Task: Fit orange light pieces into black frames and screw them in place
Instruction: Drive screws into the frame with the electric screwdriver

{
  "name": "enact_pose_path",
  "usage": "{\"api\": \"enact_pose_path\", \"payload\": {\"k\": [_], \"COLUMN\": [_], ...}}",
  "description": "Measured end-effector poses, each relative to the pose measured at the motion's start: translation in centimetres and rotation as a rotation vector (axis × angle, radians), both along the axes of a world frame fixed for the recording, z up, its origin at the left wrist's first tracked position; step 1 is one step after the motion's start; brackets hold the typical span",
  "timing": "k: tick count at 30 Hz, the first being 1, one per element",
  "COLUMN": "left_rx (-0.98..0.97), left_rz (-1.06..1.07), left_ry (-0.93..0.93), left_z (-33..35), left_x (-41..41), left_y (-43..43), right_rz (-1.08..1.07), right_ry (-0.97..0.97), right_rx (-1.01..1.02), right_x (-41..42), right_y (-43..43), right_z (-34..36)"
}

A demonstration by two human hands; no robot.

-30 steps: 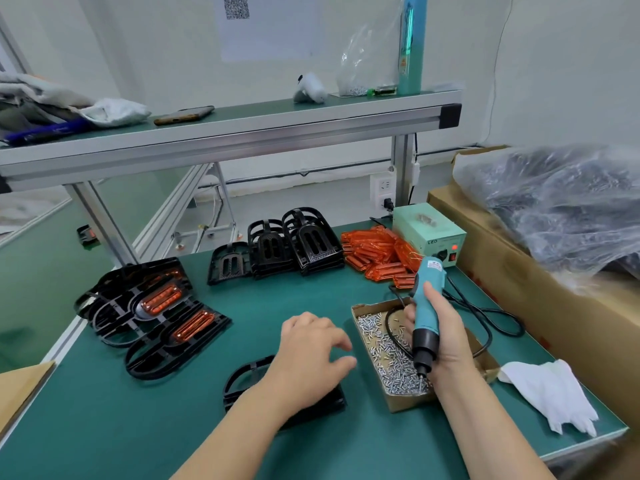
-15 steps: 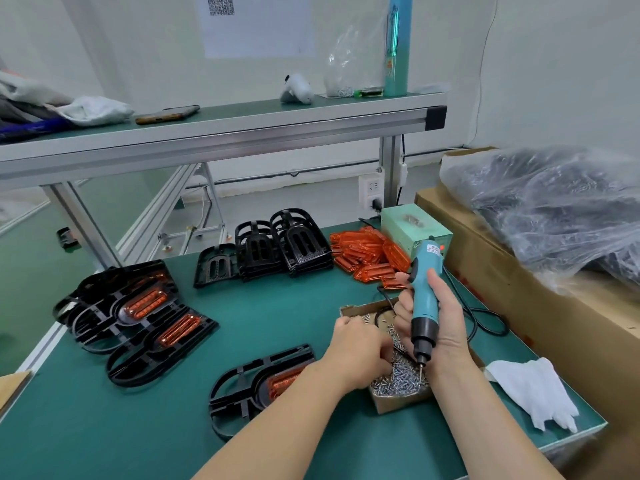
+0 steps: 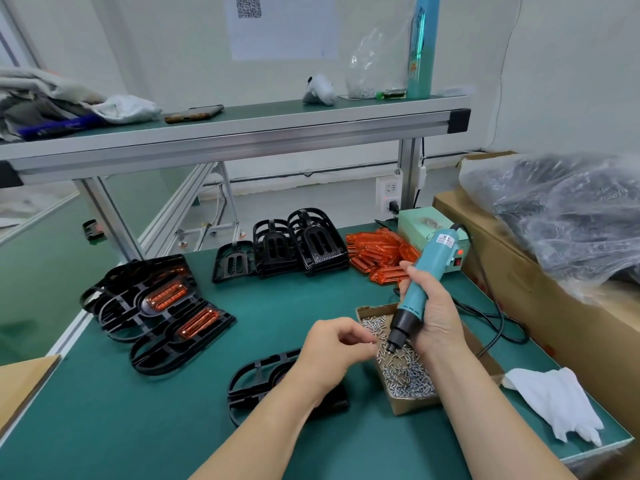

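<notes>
Left hand (image 3: 332, 351), just withdrawn from the screw box (image 3: 412, 405), is pinching an apparent screw (image 3: 371, 344) over the black frame (image 3: 256, 379) beside that box; right hand (image 3: 433, 313) is gripping the screwdriver (image 3: 420, 289), readying fastening.

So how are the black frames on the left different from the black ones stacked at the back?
The left frames hold orange light pieces; the back frames have empty slots. The left frames lie flat and overlapping; the back frames sit piled in stacks. Both are black plastic on the green table.
</notes>
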State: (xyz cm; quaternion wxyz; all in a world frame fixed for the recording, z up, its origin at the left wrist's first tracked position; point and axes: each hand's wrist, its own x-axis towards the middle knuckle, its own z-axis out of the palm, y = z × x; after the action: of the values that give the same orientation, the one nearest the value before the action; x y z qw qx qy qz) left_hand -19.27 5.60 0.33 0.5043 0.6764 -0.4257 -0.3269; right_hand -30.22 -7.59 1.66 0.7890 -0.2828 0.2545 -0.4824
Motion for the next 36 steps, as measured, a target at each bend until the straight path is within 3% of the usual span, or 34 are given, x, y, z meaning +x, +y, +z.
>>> {"api": "enact_pose_path", "payload": {"k": [9,16,36], "left_rx": [0.0,-0.018,-0.028], "left_rz": [0.152,0.173,0.271], "left_ry": [0.24,0.254,0.313], "left_z": [-0.3,0.0,-0.2], "left_x": [2.2,1.9,2.6], "left_y": [4.4,5.3,6.2], "right_rz": [-0.097,-0.17,-0.249], "right_ry": [-0.081,0.019,0.016], "right_rx": [0.026,0.008,0.052], "right_x": [3.0,4.6,5.5], "right_y": [1.2,2.3,4.3], "right_z": [1.5,1.9,2.3]}}
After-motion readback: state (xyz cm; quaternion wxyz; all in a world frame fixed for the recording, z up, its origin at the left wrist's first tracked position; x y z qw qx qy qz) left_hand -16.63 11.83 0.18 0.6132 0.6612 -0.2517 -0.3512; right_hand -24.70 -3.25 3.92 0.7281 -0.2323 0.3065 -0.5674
